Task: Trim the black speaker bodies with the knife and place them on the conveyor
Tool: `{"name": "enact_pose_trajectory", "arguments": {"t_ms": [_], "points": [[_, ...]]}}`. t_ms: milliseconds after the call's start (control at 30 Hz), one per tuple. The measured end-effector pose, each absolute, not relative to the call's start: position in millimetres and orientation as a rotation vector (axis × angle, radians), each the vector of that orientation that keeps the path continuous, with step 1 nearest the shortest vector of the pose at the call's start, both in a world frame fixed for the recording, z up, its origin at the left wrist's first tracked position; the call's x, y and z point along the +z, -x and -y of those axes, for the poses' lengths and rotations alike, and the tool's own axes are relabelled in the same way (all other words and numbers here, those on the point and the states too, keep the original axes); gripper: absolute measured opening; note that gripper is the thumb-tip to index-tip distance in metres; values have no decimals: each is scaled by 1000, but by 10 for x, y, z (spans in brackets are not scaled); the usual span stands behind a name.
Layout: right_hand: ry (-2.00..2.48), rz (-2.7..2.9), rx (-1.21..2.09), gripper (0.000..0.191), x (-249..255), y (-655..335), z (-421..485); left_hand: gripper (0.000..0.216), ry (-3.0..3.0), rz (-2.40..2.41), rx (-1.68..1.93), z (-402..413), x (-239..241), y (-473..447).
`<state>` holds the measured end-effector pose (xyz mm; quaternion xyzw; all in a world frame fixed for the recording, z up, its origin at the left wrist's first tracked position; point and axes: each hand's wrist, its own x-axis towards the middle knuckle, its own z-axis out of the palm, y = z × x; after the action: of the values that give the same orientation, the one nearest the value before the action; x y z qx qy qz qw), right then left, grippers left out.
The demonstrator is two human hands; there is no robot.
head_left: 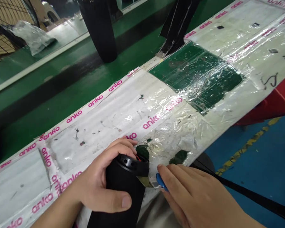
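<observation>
A black cylinder (123,193) stands tilted at the bench's near edge, with my left hand (106,183) wrapped around its upper part. Its top end carries a glossy black ring (128,163) with small holes, and a bit of red wire shows inside the opening. My right hand (192,193) is closed on a blue-handled tool with a flat, thin blade (144,181). The blade's tip meets the cylinder's side just below the ring. Most of the tool's handle is hidden under my fingers, so its exact kind is unclear.
The bench top (114,117) is covered in white sheeting and tape printed "anko", with a green patch (197,76) farther right. Behind it runs a green conveyor surface (68,85) bearing another black cylinder (98,28). A red object (270,104) is at the right.
</observation>
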<state>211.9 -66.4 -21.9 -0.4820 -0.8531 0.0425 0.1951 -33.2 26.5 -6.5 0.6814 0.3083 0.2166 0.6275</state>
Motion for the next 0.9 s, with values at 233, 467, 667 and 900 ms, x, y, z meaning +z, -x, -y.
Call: {"name": "enact_pose_trajectory", "arguments": {"t_ms": [233,467,667,900], "points": [[1371,2376,64,25,-265,-2081,709,53,-1538,-716,487,-258,-67,309],[1382,2319,113,26,-253,-2023,731,52,-1532,-697,492,-256,-92,318],[1393,2307,159,27,-271,-2041,758,56,-1488,-632,547,-246,-179,324],[1395,2335,171,28,-267,-2073,744,57,-1470,-620,528,-259,-175,346]]}}
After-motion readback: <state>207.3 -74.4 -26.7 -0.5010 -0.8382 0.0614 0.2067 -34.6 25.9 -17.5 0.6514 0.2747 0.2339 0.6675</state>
